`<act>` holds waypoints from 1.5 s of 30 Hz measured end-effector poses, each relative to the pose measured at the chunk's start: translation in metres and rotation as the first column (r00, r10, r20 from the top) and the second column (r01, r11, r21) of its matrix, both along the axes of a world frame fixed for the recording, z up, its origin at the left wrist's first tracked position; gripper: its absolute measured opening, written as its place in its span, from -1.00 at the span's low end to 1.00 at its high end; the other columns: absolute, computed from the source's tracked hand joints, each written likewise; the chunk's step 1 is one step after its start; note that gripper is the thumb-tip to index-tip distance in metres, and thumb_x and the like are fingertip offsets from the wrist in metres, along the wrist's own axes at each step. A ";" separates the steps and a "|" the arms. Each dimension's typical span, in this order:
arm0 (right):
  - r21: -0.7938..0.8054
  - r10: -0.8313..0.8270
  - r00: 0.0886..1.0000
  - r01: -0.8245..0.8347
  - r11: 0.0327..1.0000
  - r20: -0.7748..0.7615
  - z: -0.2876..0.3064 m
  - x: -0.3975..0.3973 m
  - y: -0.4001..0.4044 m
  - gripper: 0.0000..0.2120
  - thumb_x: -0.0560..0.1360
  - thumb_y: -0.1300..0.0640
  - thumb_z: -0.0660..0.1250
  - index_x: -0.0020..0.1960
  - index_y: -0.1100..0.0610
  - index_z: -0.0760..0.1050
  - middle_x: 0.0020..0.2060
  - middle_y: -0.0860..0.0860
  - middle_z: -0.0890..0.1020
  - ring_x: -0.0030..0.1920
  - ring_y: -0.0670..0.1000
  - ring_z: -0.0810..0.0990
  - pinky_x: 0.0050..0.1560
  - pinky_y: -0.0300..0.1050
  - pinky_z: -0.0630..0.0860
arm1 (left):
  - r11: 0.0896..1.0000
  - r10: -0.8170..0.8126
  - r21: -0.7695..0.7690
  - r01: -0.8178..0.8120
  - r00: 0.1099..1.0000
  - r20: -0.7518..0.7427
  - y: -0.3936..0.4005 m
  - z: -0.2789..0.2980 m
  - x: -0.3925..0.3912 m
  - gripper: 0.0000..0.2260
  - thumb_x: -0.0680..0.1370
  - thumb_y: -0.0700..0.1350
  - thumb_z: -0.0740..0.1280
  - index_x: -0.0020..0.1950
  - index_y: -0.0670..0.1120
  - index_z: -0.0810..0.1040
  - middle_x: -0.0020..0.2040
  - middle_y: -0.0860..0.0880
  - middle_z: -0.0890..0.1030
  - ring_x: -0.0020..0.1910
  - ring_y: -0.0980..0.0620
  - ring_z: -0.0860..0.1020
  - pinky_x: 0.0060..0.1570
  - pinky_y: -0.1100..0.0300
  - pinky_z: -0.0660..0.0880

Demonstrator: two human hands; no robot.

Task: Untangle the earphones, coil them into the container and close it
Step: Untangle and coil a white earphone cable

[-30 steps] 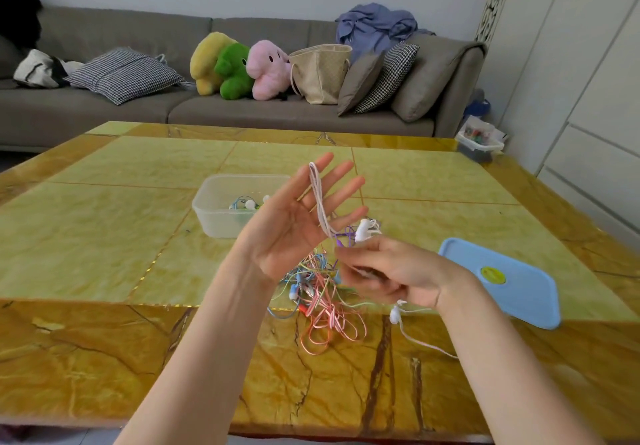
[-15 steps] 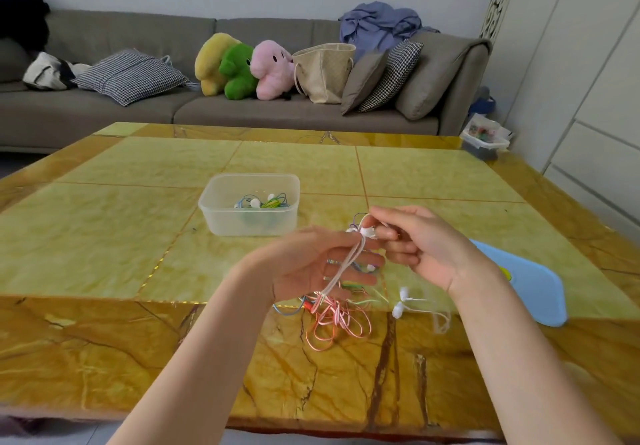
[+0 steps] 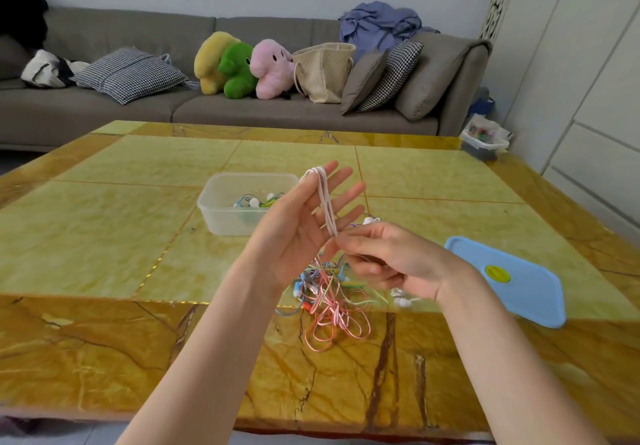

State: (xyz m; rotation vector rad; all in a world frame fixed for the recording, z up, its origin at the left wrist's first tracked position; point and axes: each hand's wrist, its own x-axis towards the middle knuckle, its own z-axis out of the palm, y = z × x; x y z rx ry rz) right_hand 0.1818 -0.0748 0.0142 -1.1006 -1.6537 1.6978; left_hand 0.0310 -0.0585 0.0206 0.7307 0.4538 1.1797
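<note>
A pale pink earphone cord (image 3: 325, 202) is looped over the raised fingers of the left hand (image 3: 298, 233) and pinched taut at its lower end by the right hand (image 3: 384, 257). Beneath, a tangle of earphones (image 3: 329, 302) in pink, blue and green is spread on the counter (image 3: 104, 236). The clear container (image 3: 221, 216), lidless and upright, is seen with a few earphones inside, and its blue lid (image 3: 519, 288) is laid flat well to the right.

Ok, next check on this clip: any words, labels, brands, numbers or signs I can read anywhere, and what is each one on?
No text is legible in this frame.
Yellow-green round sticker on the blue lid: dark marks on it, too blurred to read.
Beige tote bag on the sofa: a repeating woven pattern, no readable brand.
Clear container, earphone tangle and table: no lettering visible.
</note>
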 end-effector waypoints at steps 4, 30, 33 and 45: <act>-0.010 -0.042 0.995 0.043 0.999 0.095 0.000 0.005 0.001 -0.66 0.39 -0.07 0.32 -0.51 0.04 0.44 -0.58 -0.06 0.17 -0.59 -0.11 0.07 -0.53 -0.22 -0.07 | 0.995 -0.086 0.055 0.085 0.996 0.019 -0.003 0.007 -0.006 -0.71 0.56 -0.12 0.15 0.24 -0.13 0.48 0.17 -0.07 0.61 -0.04 0.00 0.66 -0.13 0.19 0.60; 0.109 -0.428 0.901 0.434 0.894 -0.075 0.010 0.019 0.002 -0.94 0.50 0.30 0.30 -0.10 0.24 0.56 -0.49 0.00 0.52 -0.59 -0.12 0.32 -0.60 -0.27 0.23 | 0.994 0.040 -0.056 -0.091 0.803 -0.595 -0.001 -0.007 0.000 -0.81 0.60 -0.16 0.19 0.06 -0.20 0.57 0.01 -0.07 0.66 -0.12 -0.07 0.63 0.08 -0.06 0.46; 0.082 -0.473 0.869 0.487 0.870 -0.143 0.009 0.020 0.003 -0.94 0.48 0.29 0.33 -0.17 0.23 0.55 -0.48 0.02 0.53 -0.59 -0.12 0.34 -0.61 -0.28 0.25 | 0.998 0.015 -0.046 -0.052 0.811 -0.584 -0.003 -0.007 -0.002 -0.82 0.59 -0.14 0.22 0.00 -0.16 0.60 -0.02 -0.04 0.66 -0.14 -0.02 0.64 0.16 -0.09 0.43; -0.058 -0.589 0.738 0.607 0.793 -0.330 0.012 0.030 0.007 -0.94 0.49 0.33 0.29 -0.17 0.29 0.49 -0.52 -0.02 0.39 -0.60 -0.16 0.20 -0.63 -0.35 0.12 | 0.970 -0.241 -0.170 0.173 0.778 -0.580 -0.003 -0.005 -0.005 -0.77 0.59 -0.08 0.20 -0.02 -0.14 0.62 -0.06 -0.05 0.69 -0.11 0.02 0.67 -0.04 0.05 0.50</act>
